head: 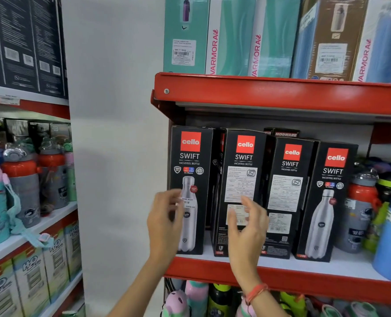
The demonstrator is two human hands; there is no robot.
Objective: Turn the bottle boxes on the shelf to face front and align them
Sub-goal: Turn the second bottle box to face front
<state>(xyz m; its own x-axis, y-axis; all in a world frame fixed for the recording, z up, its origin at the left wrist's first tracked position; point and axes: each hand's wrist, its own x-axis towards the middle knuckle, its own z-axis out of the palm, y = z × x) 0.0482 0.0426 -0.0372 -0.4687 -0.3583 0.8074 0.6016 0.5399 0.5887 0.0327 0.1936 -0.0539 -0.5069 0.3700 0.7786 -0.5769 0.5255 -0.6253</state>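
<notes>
Several black Cello Swift bottle boxes stand in a row on the red-edged shelf [304,282]. The leftmost box [191,156] and the rightmost box [327,216] show the bottle picture. The second box [242,179] and third box [286,191] show white label panels instead. My left hand [164,223] hovers in front of the leftmost box, fingers apart and blurred. My right hand [247,232] is spread in front of the second box's lower half, holding nothing. A further box marked Modware [286,134] peeks out behind the row.
Loose bottles [359,211] crowd the shelf to the right of the boxes. Teal and blue boxes [235,35] fill the shelf above. More bottles sit on the shelf below and on the left-hand rack [25,179]. A white wall separates the racks.
</notes>
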